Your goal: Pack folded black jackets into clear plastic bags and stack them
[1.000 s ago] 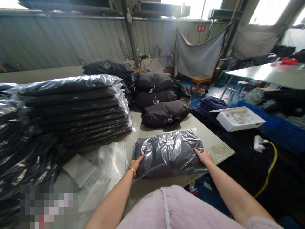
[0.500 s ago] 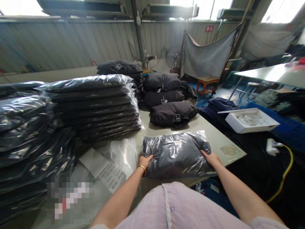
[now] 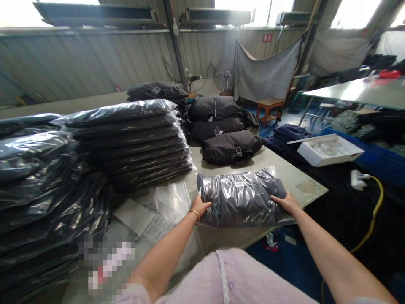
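Note:
A dark folded garment in a clear plastic bag (image 3: 240, 200) lies at the near edge of the table, a small pale label showing near its top middle. My left hand (image 3: 200, 206), with a gold bangle at the wrist, grips its left end, thumb on top. At the opposite end my right hand (image 3: 286, 202) holds on in the same way; the fingers of both hands are partly hidden under the bag. Just behind it sits a rolled dark garment (image 3: 228, 147) with a square tag, unbagged. Flat clear plastic bags (image 3: 167, 202) lie left of my left hand.
Tall stacks of bagged dark garments (image 3: 126, 143) stand on the left, with more rolled garments (image 3: 211, 107) behind. An open white box (image 3: 330, 150) rests on dark cloth at the right, near a yellow cable (image 3: 376, 207). The table's corner (image 3: 322, 191) juts out right.
The bagged garment and both hands have shifted slightly right and up in view. The bag looks more bunched between the hands. The camera view has turned a little.

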Demonstrator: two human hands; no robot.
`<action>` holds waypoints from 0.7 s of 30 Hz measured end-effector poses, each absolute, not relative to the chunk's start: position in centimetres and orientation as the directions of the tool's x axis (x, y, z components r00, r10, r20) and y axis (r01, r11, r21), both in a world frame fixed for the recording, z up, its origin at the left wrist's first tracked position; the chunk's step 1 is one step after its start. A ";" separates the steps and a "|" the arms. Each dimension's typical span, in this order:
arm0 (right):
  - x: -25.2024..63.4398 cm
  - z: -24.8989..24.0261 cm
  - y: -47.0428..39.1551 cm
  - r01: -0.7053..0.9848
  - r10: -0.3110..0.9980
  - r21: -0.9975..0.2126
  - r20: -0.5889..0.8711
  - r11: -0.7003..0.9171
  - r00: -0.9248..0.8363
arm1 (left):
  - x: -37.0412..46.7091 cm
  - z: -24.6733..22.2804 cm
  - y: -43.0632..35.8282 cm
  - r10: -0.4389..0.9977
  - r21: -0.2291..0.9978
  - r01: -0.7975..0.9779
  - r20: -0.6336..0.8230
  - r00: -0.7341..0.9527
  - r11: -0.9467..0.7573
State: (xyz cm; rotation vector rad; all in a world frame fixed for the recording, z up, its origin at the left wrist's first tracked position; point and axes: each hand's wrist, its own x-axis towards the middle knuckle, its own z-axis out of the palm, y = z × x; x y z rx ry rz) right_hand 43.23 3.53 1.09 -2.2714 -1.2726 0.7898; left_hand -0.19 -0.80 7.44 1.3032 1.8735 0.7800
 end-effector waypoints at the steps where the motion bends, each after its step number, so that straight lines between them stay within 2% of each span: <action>1: 42.8 1.8 3.3 0.639 0.888 -0.624 -0.229 -0.449 0.400 | -0.3 7.9 -0.7 0.951 0.788 0.541 -0.189 -0.244 0.295; 6: 39.7 5.9 2.8 0.686 0.962 -0.702 0.008 -0.189 0.273 | -1.3 11.7 -1.1 0.950 0.740 0.628 -0.048 -0.308 0.241; 9: 37.7 8.0 2.5 0.693 0.975 -0.719 0.109 -0.058 0.195 | -2.3 14.4 -2.4 0.963 0.667 0.713 -0.027 -0.268 0.218; 11: 36.3 9.2 2.4 0.681 0.972 -0.731 0.186 0.039 0.145 | -3.3 16.1 -3.4 0.976 0.622 0.770 0.040 -0.213 0.142; 16: 32.0 12.6 2.0 0.622 0.926 -0.752 0.361 0.217 0.113 | -7.3 20.7 -6.1 0.955 0.528 0.849 0.264 -0.135 -0.027; 21: 25.2 16.3 0.7 0.520 0.810 -0.730 0.575 0.444 0.116 | -13.7 26.3 -9.5 0.883 0.414 0.905 0.456 -0.114 -0.096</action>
